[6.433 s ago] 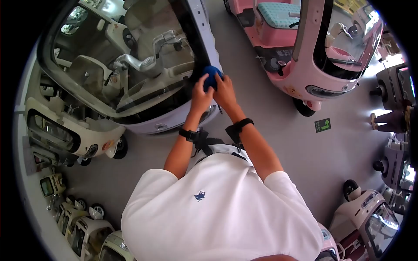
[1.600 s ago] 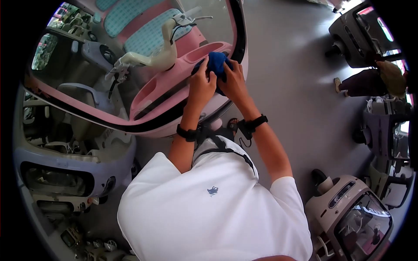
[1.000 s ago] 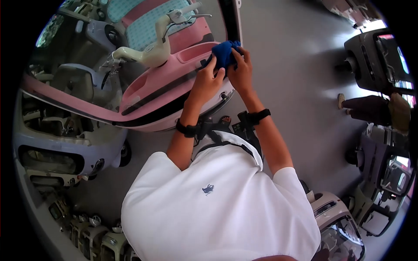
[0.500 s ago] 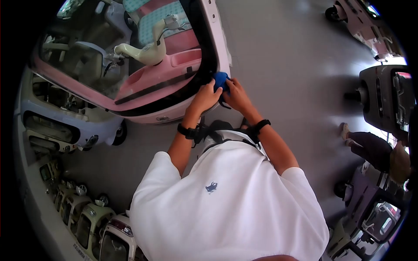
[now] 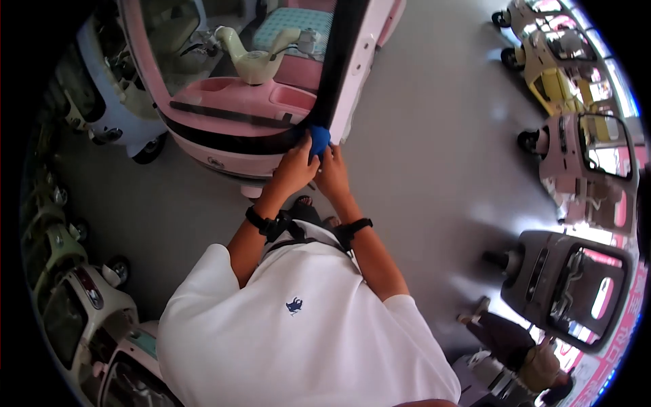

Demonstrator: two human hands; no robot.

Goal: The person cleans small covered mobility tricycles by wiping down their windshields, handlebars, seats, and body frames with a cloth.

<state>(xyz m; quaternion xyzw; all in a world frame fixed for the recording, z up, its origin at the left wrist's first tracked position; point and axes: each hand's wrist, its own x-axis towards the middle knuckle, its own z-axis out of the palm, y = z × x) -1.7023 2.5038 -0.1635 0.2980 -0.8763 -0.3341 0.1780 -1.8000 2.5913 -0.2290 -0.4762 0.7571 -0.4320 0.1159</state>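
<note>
A bunched blue cloth point(image 5: 319, 140) is between my two hands at the front corner of a small pink vehicle point(image 5: 234, 163). My left hand point(image 5: 296, 168) grips the cloth from its left side, fingers curled. On the other side, my right hand point(image 5: 333, 178) pinches the cloth's lower right part. Both hands are close together, just below the dark edge of the windshield point(image 5: 196, 51). Whether the cloth touches the vehicle's body I cannot tell. Behind the glass are a cream handlebar point(image 5: 256, 66) and a teal patterned seat.
A pale blue vehicle point(image 5: 125, 119) stands to the left. More small vehicles line the right, among them a grey one point(image 5: 527, 281) and a yellow one point(image 5: 557, 89). A person point(image 5: 505, 339) is at the lower right. Grey floor point(image 5: 427, 169) lies between.
My view has turned, so the pink vehicle looks more upright and more vehicles show at right. Both hands keep the blue cloth near the same corner.
</note>
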